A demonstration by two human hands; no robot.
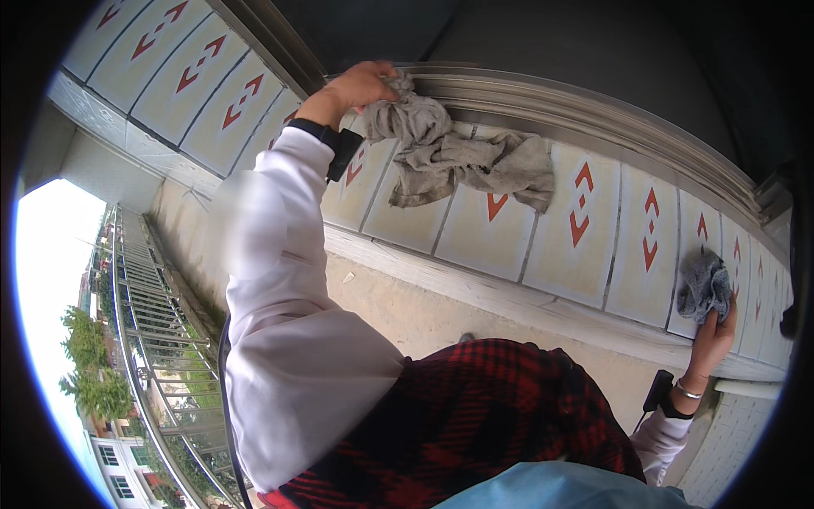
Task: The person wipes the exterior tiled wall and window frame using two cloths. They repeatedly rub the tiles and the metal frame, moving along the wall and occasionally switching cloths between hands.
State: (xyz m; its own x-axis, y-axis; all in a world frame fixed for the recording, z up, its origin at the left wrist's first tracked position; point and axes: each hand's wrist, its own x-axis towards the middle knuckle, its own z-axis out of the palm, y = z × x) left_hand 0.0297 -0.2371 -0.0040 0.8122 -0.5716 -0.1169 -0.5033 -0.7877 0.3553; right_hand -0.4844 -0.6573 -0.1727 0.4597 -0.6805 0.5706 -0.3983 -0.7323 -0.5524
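Observation:
My left hand (359,89) is at the metal sliding-window track (509,95), gripping the upper end of a dirty grey-beige cloth (416,124). The rest of that cloth lies crumpled across the tiled ledge (569,267), whose cream tiles carry red arrow-like marks. Far to the right, my right hand (713,340) holds a bunched blue-grey cloth (704,289) against the tiles, with its fingers at the cloth's lower edge. Both wrists wear black straps with small dark devices, and the right wrist also has a silver bangle.
The dark window opening (559,51) lies beyond the track. A concrete floor (381,286) runs below the ledge, with a small pale scrap (348,277) on it. At the left stands a metal railing (152,356), with trees and buildings outside.

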